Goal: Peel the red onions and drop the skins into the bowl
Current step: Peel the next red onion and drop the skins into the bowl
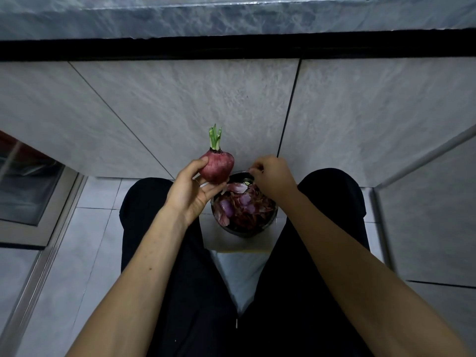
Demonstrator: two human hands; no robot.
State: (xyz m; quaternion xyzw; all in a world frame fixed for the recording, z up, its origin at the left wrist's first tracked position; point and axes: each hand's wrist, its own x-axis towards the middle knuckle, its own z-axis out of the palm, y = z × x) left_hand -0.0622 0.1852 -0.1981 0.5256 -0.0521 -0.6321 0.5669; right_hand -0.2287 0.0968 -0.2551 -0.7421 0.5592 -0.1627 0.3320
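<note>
Seen from above, seated on a tiled floor [85, 253] before a grey marbled cabinet front [180, 106], legs in dark trousers [180, 279] spread to either side of a bowl [268, 228]; raised in the left hand [192, 191], a red onion [217, 164], upright, green sprouts [215, 137] pointing up toward the cabinet, thumb laid against its left flank and fingers cupped beneath it, palm turned up; held just left of and above the bowl's rim, not touching the bowl; hovering over the far edge of the bowl, the right hand [273, 177], back of the hand to the camera, fingers curled and bunched at the tips near the rim; impossible to tell whether a scrap of skin is pinched there; heaped inside the bowl, papery purple and reddish onion skins [242, 204], filling it nearly to the rim; set on the floor between the knees, the bowl, dark-sided and round; beneath and behind it, toward the body, a pale sheet or cloth [239, 271] lying between the thighs; at far left, a metal-framed glass panel [31, 186]; overhead, the edge of a stone counter [231, 19] above a dark band.
</note>
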